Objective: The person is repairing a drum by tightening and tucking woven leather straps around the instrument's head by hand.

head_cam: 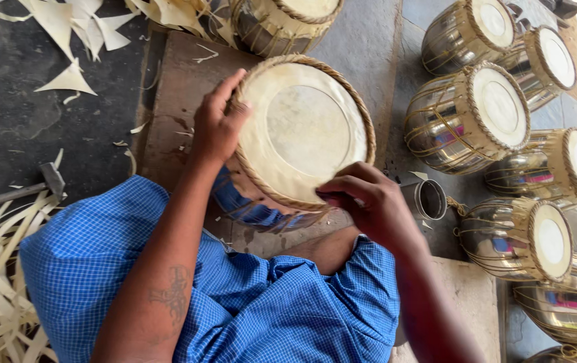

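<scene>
While the drum (305, 131) is gripped at nine o'clock by the left hand (218, 124), its rim is pinched at five o'clock by the right hand (369, 205). The skin appears already laced on; any trimming left cannot be judged.

A round drum with a matt, cream hide skin (302, 128), rimmed by rough braided tan cord, is gripped by the bare left hand (216, 124) and right hand (369, 202). Beside it, glossy polished metal drum shells laced with straw-coloured straps (466, 121). Blue checked woven cloth garment (261, 302). Dull grey stone floor (13, 121) with dry pale hide offcuts (66, 81).
</scene>
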